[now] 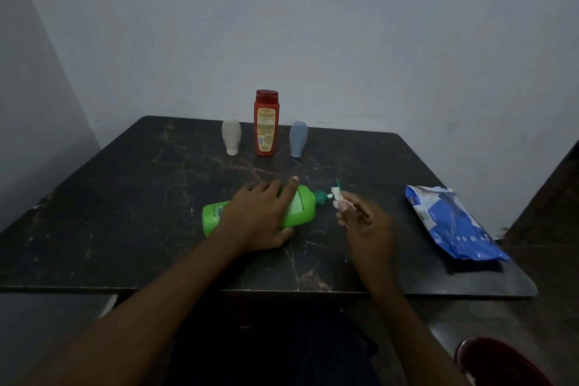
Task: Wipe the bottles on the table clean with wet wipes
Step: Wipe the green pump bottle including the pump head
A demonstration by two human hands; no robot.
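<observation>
A green pump bottle (300,207) lies on its side on the dark table (125,197), pump end pointing right. My left hand (260,216) presses down over the bottle's body and grips it. My right hand (363,222) pinches a small bunched white wet wipe (340,201) against the pump head (335,193). At the back stand a red bottle (266,124), a cream bottle (231,136) on its cap to the left, and a grey-blue bottle (298,138) on its cap to the right.
A blue wet wipes pack (451,224) lies near the table's right edge. A grey wall rises right behind the table. A dark red object (501,360) shows at the lower right, below the table's front edge.
</observation>
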